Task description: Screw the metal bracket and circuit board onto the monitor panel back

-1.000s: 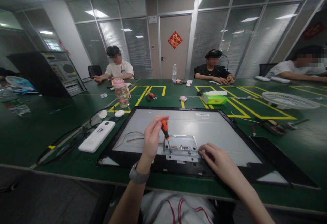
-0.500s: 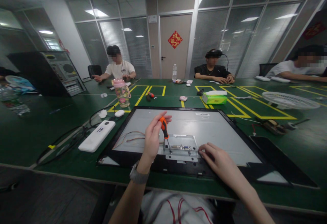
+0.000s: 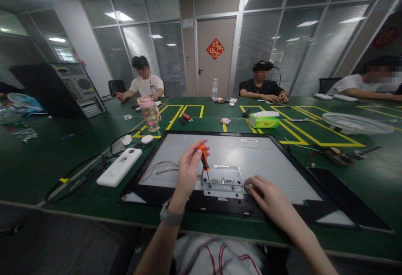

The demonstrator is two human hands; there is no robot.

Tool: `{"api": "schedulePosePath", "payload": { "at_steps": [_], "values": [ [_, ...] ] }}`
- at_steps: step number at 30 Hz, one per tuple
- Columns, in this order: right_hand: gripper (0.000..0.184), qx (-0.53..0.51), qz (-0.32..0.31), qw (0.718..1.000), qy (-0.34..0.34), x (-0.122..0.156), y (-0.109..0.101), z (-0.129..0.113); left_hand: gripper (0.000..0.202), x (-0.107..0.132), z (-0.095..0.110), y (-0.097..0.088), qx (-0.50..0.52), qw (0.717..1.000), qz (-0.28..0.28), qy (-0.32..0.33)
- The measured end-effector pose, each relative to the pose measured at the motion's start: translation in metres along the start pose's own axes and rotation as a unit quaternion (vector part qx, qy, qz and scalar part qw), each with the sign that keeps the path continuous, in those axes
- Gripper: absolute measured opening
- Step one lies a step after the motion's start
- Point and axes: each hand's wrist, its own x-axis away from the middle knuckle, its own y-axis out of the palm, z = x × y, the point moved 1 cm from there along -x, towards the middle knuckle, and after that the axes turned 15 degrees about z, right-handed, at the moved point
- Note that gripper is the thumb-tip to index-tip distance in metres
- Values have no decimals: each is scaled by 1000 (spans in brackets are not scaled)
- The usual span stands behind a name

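A flat display panel with a black frame lies back-side up on the table before me. Near its front edge sits a metal bracket with a row of connector ports. My left hand is closed on the orange-and-black handle of a screwdriver, which tilts slightly, its tip down at the bracket's left side. At the bracket's right end, the fingers of my right hand are pinched together on its edge. Thin wires lie on the panel left of my left hand.
Left of the panel lie a white power bank and black cables. Beyond it stand a pink-lidded bottle and a green tissue pack. A dark slab lies at the right. Several people sit across the table.
My left fingers have shifted on the screwdriver handle, and the handle has moved slightly right and down. My right hand stays in place at the bracket.
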Motion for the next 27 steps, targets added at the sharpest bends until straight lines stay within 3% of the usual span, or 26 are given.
{"api": "schedulePosePath", "payload": {
  "at_steps": [5,9,15,21,27],
  "values": [
    [23,-9,23,1000,-5,0,-1,-1,17,-2,4,0,-42,994,34,91],
    [24,-2,15,1000,-4,0,-1,-1,25,-3,3,0,-24,997,21,68],
    [25,-3,13,1000,-4,0,0,0,19,-4,-1,-3,-9,998,35,58],
    [24,-8,15,1000,-1,-1,-1,-1,30,-2,-4,-2,44,999,23,-12],
    [25,-2,18,1000,-1,0,0,0,23,-2,-3,-1,-9,998,37,49]
  ]
}}
